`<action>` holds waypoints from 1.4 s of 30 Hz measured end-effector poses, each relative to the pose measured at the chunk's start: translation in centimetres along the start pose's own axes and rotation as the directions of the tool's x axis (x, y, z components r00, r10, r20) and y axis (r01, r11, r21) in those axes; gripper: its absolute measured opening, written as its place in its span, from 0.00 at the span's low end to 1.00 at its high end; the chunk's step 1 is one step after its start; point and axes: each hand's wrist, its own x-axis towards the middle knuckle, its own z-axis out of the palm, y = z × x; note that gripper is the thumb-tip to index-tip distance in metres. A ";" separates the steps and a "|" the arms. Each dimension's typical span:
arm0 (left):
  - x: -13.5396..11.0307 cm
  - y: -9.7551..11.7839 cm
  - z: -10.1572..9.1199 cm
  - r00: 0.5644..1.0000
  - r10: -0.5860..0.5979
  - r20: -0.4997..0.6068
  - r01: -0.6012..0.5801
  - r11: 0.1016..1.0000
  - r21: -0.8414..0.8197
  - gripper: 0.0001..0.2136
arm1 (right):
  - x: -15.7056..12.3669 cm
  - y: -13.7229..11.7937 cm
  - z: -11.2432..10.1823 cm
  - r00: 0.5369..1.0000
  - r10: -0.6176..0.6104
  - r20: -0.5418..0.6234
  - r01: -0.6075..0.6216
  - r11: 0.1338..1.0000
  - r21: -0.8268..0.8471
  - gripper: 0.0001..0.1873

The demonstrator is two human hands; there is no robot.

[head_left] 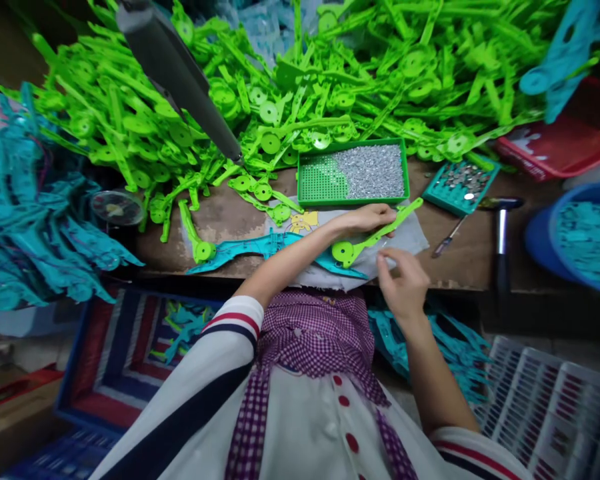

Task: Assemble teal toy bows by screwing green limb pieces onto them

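My left hand reaches across the table and grips a bright green plastic part, a long arm ending in a round disc. It lies over a teal plastic part on a white cloth. My right hand hovers just below the green part, its fingers pinched together on something too small to make out. Behind my hands stands a green tray with small silver screws.
A large heap of green parts fills the back of the table. Teal parts pile up at left. A teal tray of metal bits, a screwdriver, a hammer, a blue tub and a red tray stand at right. A grey powered tool hangs overhead.
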 end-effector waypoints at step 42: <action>-14.2 -5.2 -3.1 0.859 0.511 -0.037 -0.028 0.119 0.993 0.06 | 1.5 -1.6 2.7 0.957 0.089 0.276 0.044 0.896 -0.443 0.19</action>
